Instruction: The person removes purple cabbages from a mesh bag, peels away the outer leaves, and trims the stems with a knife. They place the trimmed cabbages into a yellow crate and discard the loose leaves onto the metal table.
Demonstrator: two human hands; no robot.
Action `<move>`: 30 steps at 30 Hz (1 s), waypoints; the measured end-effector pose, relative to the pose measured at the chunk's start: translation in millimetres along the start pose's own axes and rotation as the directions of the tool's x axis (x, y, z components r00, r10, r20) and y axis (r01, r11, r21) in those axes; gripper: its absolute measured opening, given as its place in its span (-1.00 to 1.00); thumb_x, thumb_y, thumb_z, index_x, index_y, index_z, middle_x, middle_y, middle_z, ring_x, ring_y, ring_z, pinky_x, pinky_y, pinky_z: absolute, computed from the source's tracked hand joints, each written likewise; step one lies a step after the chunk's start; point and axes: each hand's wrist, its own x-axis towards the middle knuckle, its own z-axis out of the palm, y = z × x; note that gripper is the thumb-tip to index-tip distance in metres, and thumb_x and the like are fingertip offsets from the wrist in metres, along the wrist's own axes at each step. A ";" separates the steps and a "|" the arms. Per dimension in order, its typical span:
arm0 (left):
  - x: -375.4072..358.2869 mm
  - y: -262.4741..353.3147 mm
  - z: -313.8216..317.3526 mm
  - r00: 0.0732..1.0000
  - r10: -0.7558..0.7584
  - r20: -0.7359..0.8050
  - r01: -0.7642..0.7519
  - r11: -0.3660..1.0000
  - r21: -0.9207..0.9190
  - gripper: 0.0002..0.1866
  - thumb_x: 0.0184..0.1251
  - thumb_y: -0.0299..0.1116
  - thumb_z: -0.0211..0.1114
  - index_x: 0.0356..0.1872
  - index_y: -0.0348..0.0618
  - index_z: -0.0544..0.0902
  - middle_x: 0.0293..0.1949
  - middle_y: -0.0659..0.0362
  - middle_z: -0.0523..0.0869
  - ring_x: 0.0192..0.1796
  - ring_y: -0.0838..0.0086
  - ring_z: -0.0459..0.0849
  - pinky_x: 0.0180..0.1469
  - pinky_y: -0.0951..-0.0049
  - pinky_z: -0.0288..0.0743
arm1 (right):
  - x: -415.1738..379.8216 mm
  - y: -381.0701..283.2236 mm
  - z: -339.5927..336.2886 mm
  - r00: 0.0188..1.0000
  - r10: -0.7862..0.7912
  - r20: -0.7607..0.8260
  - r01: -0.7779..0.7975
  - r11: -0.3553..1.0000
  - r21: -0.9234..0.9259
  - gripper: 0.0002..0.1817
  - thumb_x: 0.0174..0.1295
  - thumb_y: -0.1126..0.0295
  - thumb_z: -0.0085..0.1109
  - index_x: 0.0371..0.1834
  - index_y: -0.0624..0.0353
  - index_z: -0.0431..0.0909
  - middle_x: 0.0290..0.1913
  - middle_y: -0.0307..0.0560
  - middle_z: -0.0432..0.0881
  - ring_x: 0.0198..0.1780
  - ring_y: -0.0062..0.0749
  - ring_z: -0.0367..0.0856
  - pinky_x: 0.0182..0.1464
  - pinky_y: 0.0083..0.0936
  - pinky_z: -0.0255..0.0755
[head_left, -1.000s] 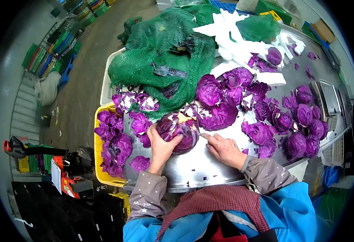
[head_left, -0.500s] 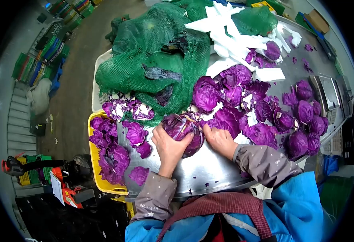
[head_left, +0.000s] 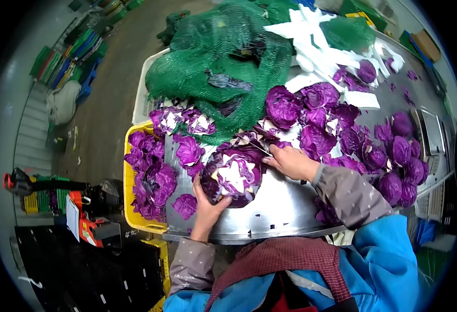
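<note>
A red cabbage with a pale, star-shaped cut base faces up at me above the steel tabletop. My left hand is wrapped around its left and lower side, with the thumb along the near edge. In my closed right hand is a small knife, its thin blade pointing left over the far edge of the cabbage. The knife's handle is mostly hidden by the fingers. Just behind lies a cut-off piece of leaves with a pale core. One loose purple leaf rests left of my left hand.
A yellow crate of cabbage leaves stands at the left, near a white crate under green netting. Leaves and white foam strips cover the back. Several smaller cabbages sit right, beside a scale.
The cabbage has turned so its pale cut base faces up, and leaves with a core now lie behind it. My right hand has moved slightly away, showing the blade. The view has shifted.
</note>
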 end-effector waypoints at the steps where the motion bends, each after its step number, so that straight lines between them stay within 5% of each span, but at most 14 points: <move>1: -2.4 2.7 8.2 0.997 -0.061 -0.056 0.052 0.988 -0.149 0.14 -0.21 -0.22 0.56 0.39 -0.25 -0.02 0.24 -0.09 0.15 0.31 0.12 0.18 0.38 0.19 0.05 | -9.5 -6.6 0.8 0.996 -0.040 -0.081 0.037 0.999 -0.031 -0.59 0.35 0.04 -0.07 -0.12 0.22 0.38 -0.48 0.22 0.59 -0.34 0.21 0.60 -0.27 0.06 0.42; 5: 1.6 23.5 35.1 0.981 -0.044 -0.189 0.028 0.996 -0.088 0.12 -0.21 -0.20 0.58 0.35 -0.33 0.02 0.21 -0.15 0.19 0.30 0.05 0.18 0.34 0.13 0.09 | -22.8 0.0 37.9 0.969 -0.043 -0.243 0.003 0.986 -0.165 -0.74 0.32 0.16 -0.06 -0.18 0.13 0.43 -0.57 0.09 0.59 -0.50 0.05 0.61 -0.41 -0.04 0.47; 8: 9.9 41.3 34.6 0.982 0.106 -0.157 -0.075 0.978 0.193 0.09 -0.21 -0.19 0.57 0.34 -0.31 0.05 0.21 -0.20 0.18 0.29 -0.01 0.19 0.34 0.08 0.09 | -44.0 -4.2 40.0 0.966 -0.079 -0.246 -0.006 0.945 -0.326 -0.74 0.30 0.17 -0.04 -0.23 0.14 0.46 -0.59 0.07 0.59 -0.55 -0.01 0.61 -0.46 -0.10 0.48; 12: 28.9 41.1 27.1 0.991 0.021 -0.135 0.001 0.987 0.161 0.14 -0.26 -0.12 0.58 0.35 -0.26 0.05 0.20 -0.19 0.17 0.30 -0.01 0.18 0.34 0.09 0.11 | -76.2 -27.6 -12.8 0.971 -0.167 -0.170 0.141 0.978 -0.155 -0.74 0.27 0.26 -0.02 -0.19 0.24 0.47 -0.65 0.05 0.56 -0.60 0.01 0.57 -0.47 -0.11 0.48; 14: 36.8 36.9 21.3 0.991 -0.026 -0.132 0.040 0.994 0.106 0.14 -0.25 -0.11 0.59 0.36 -0.24 0.05 0.21 -0.18 0.15 0.31 0.02 0.18 0.35 0.13 0.12 | -80.7 -32.9 -23.5 0.965 -0.211 -0.155 0.240 0.951 0.197 -0.74 0.23 0.35 0.00 -0.08 0.25 0.45 -0.56 0.12 0.59 -0.51 0.06 0.60 -0.41 -0.12 0.47; 15: 40.2 31.3 18.8 0.992 -0.035 -0.123 0.047 0.994 0.098 0.14 -0.25 -0.11 0.59 0.36 -0.23 0.05 0.22 -0.18 0.15 0.31 0.02 0.18 0.35 0.14 0.12 | -71.4 -22.9 -6.3 0.903 -0.306 -0.301 0.364 0.918 0.157 -0.60 0.20 0.41 0.01 0.14 0.18 0.38 -0.36 0.16 0.57 -0.38 0.03 0.61 -0.32 -0.19 0.48; 19: 41.3 41.1 20.1 0.990 -0.096 -0.102 0.106 0.990 0.093 0.16 -0.27 -0.14 0.60 0.37 -0.23 0.04 0.22 -0.17 0.15 0.30 0.03 0.21 0.35 0.15 0.15 | -30.5 -30.0 5.9 0.921 -0.284 -0.265 0.327 0.936 0.133 -0.43 0.27 0.38 -0.02 0.39 -0.10 0.20 -0.09 0.08 0.35 -0.27 -0.05 0.56 -0.19 -0.25 0.52; 25: 36.2 45.9 37.1 0.990 -0.067 -0.121 0.086 0.984 0.158 0.10 -0.25 -0.17 0.54 0.37 -0.24 0.07 0.15 -0.18 0.22 0.23 0.00 0.27 0.30 0.14 0.19 | 31.6 -30.1 9.4 0.923 -0.304 -0.235 0.264 0.946 -0.189 -0.56 0.35 0.18 -0.07 0.31 -0.27 0.29 -0.24 0.16 0.52 -0.32 0.01 0.65 -0.29 -0.18 0.56; 27: 37.5 49.0 39.3 0.987 -0.076 -0.140 0.108 0.965 0.241 0.09 -0.24 -0.17 0.54 0.37 -0.22 0.08 0.13 -0.18 0.24 0.22 0.00 0.28 0.30 0.13 0.18 | 54.2 -24.7 8.9 0.935 -0.313 -0.164 0.294 0.947 -0.133 -0.60 0.34 0.18 -0.06 0.25 -0.24 0.33 -0.23 0.13 0.54 -0.24 0.03 0.64 -0.18 -0.14 0.53; 30: 54.7 22.6 23.6 0.991 -0.109 -0.079 0.108 0.994 -0.013 0.05 -0.18 -0.18 0.51 0.37 -0.22 0.07 0.19 -0.23 0.23 0.26 -0.01 0.27 0.30 0.11 0.19 | 90.2 -22.2 16.1 0.964 -0.260 -0.051 0.263 0.963 0.065 -0.61 0.31 0.16 -0.03 0.20 -0.13 0.34 -0.14 0.16 0.62 -0.03 0.06 0.59 0.00 -0.09 0.43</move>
